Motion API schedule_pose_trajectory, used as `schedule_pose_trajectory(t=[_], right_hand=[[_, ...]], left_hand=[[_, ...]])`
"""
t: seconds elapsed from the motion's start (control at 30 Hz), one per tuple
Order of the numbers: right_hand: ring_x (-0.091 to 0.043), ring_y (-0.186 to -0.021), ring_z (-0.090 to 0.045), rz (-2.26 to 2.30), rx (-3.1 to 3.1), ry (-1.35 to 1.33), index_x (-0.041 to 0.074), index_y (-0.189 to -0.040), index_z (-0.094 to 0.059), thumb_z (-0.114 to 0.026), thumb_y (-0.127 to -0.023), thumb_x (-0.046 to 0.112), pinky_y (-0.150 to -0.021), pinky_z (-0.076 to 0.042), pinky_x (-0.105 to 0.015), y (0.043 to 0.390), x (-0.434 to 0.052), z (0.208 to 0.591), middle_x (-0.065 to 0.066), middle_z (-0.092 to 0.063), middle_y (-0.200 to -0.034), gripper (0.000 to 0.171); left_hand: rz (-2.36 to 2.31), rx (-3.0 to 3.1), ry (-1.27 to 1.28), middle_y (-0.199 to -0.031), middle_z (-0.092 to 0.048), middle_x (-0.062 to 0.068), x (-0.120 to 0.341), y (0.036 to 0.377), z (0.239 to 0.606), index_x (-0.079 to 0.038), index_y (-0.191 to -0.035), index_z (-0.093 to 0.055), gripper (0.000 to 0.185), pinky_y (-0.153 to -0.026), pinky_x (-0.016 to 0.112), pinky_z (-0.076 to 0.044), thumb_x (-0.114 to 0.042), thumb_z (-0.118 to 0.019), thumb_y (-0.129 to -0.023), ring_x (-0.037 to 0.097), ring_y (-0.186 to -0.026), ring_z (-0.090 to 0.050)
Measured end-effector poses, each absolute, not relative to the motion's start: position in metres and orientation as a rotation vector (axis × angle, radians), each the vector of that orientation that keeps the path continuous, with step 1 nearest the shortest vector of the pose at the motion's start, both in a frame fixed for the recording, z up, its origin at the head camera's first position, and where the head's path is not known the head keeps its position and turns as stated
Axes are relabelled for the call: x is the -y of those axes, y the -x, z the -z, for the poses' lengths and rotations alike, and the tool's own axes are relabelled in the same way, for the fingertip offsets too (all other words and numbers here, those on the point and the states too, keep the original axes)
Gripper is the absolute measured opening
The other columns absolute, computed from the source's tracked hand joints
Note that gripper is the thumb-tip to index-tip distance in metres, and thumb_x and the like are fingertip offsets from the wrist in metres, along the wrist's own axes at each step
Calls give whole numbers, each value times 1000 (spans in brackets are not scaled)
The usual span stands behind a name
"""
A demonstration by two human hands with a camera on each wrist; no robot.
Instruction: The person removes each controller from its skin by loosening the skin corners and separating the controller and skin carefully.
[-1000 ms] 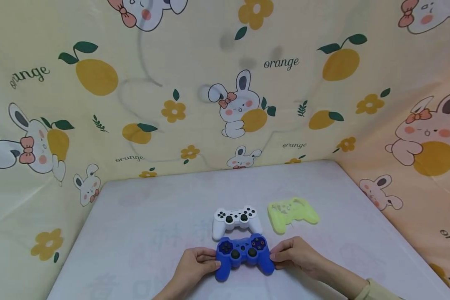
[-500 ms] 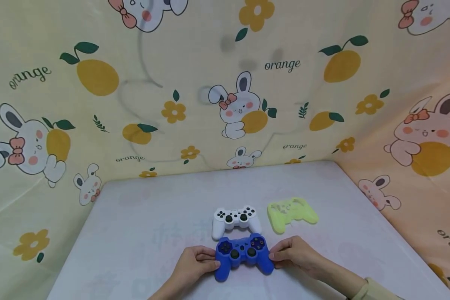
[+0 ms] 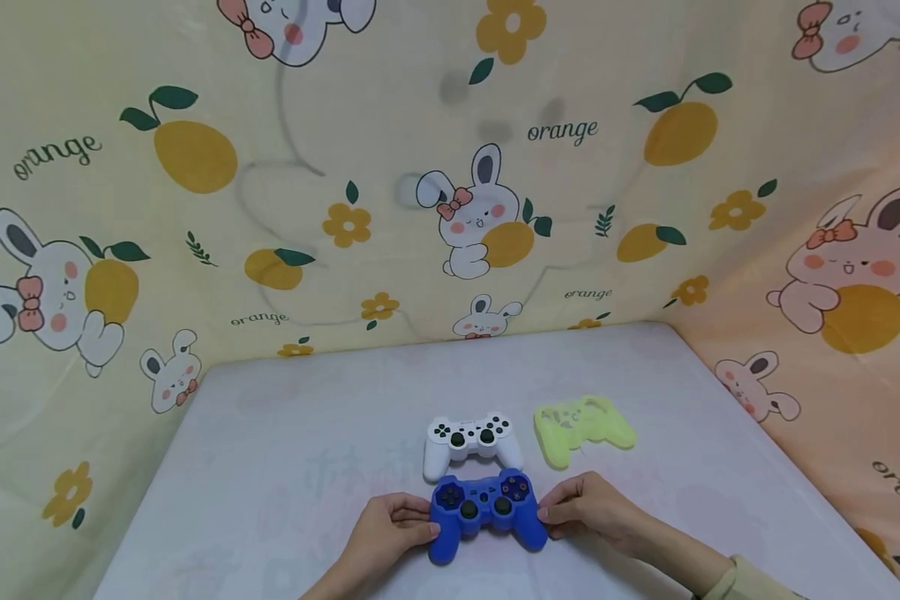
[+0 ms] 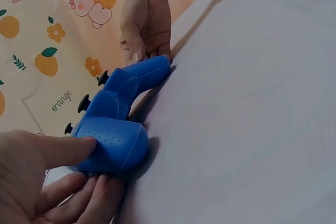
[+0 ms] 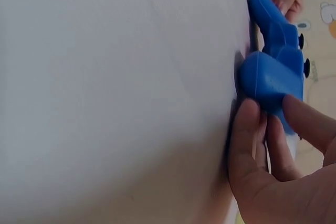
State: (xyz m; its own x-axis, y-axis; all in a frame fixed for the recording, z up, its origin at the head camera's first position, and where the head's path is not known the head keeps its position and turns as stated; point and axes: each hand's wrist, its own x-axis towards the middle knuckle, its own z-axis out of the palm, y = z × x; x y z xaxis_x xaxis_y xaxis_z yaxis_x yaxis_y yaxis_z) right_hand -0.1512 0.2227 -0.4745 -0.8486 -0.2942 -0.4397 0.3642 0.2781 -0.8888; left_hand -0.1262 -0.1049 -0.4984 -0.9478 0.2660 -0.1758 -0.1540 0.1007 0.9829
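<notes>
Blue controller (image 3: 487, 514): flat on the desk (image 3: 285, 450) near its front edge, just in front of the white controller (image 3: 471, 443).
Left hand (image 3: 387, 532): grip clasped on the blue controller's left handle, thumb on top, fingers beneath.
Right hand (image 3: 589, 513): grip clasped on the right handle, fingers curled round it.
Yellow-green cover (image 3: 582, 428): right of the white controller, apart from both hands.
Backdrop (image 3: 195, 208): rabbit-and-orange printed cloth.
</notes>
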Motion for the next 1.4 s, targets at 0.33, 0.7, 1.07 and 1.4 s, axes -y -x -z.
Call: schedule_pose_trajectory(t=[0.33, 0.7, 1.07, 1.4], right_hand=[[-24, -78, -66, 1605, -2192, 234, -8, -102, -68, -77, -84, 7, -66, -56, -34, 162, -229, 468, -15, -70, -88, 25], [-27, -85, -66, 1689, -2241, 386, -9, -114, -64, -82, -80, 8, -69, -56, -31, 168, -223, 470, -17, -69, -97, 42], [-26, -90, -64, 1555, -2318, 462, -2, -120, -66, -85, -75, 11, -72, -54, -29, 168, -216, 472, -10, -68, -102, 50], [-28, -93, -63, 1499, -2337, 529, 1, -122, -66, -86, -74, 8, -74, -53, -32, 172, -214, 468, -10, -67, -108, 52]], left_hand=[[-1807, -2263, -203, -103, -69, 7, 105, 131, 494, 0, -116, -62, 47, -75, 29, -55, -16, -84, -79, 20, -87, -68], [-1722, -2396, -398, -111, -66, 7, 103, 142, 492, -3, -122, -62, 55, -69, 27, -56, -20, -86, -76, 19, -89, -66], [-1623, -2403, -591, -118, -62, 4, 105, 149, 492, -1, -132, -57, 62, -72, 28, -55, -20, -83, -79, 15, -90, -64], [-1573, -2357, -652, -115, -62, 3, 106, 154, 488, 0, -133, -55, 62, -72, 27, -55, -20, -82, -81, 17, -90, -63]])
